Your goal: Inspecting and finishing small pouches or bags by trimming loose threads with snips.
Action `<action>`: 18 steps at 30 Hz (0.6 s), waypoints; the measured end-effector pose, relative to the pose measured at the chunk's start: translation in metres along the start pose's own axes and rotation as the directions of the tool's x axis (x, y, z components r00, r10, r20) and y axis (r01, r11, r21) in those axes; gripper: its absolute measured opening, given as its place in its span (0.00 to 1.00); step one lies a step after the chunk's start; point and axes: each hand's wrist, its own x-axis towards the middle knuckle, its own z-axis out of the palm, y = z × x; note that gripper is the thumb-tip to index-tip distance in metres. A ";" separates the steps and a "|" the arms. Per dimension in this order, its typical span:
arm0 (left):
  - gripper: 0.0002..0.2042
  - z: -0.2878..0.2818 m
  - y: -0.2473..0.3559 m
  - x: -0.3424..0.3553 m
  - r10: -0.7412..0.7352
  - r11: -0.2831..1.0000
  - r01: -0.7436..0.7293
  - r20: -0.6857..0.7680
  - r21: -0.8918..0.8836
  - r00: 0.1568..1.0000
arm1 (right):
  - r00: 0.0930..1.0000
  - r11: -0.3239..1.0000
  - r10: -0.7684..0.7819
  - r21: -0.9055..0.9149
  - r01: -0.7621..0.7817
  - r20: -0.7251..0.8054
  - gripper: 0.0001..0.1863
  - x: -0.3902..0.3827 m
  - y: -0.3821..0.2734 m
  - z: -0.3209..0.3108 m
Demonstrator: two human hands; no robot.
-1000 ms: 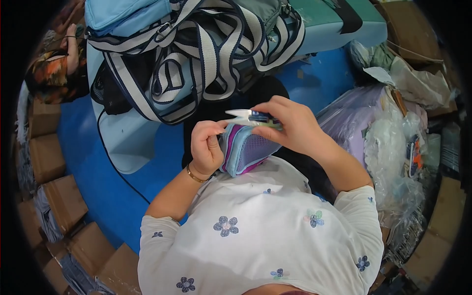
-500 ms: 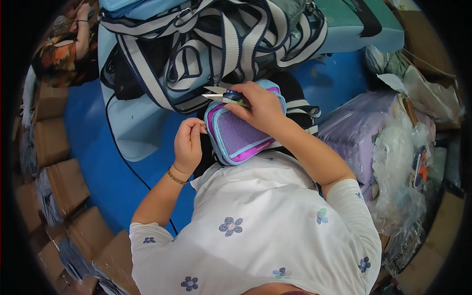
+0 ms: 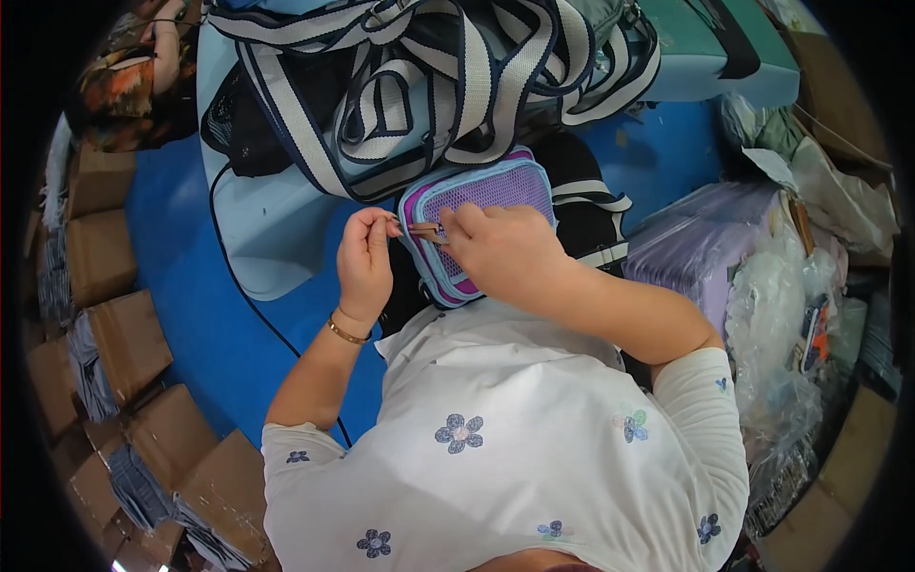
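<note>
Over blue floor [image 3: 183, 262], mesh pouch [image 3: 519, 189], pale table [image 3: 262, 248], cartons [image 3: 132, 351] left

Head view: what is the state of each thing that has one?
Left hand, fingertips pinched together
Right hand, closed around snips
Snips, partly hidden; open or shut unclear
Mesh pouch, mesh side up
Striped straps, looped in a heap
Cardboard boxes, stacked
Clear plastic, crumpled
</note>
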 end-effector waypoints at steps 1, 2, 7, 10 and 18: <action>0.06 -0.001 0.000 0.000 -0.025 1.000 0.025 0.017 -0.001 1.000 | 1.000 1.000 -0.024 -0.013 0.024 0.011 0.14 0.001 -0.002 0.003; 0.06 -0.001 0.001 0.000 -0.025 1.000 0.025 0.016 -0.001 1.000 | 0.999 0.999 -0.046 -0.025 0.047 0.023 0.13 0.002 -0.004 0.005; 0.08 -0.001 0.005 0.003 -0.103 0.993 0.102 0.002 -0.053 0.995 | 0.999 0.996 -0.028 -0.080 0.030 0.033 0.12 0.006 -0.009 0.004; 0.08 -0.001 0.006 0.004 -0.118 0.991 0.118 0.000 -0.066 0.993 | 0.999 0.993 -0.037 -0.108 0.041 0.036 0.11 0.007 -0.010 0.008; 0.08 -0.001 0.008 0.007 -0.130 0.986 0.131 0.017 -0.101 0.991 | 0.999 0.995 -0.033 -0.093 0.036 0.030 0.08 0.010 -0.012 0.011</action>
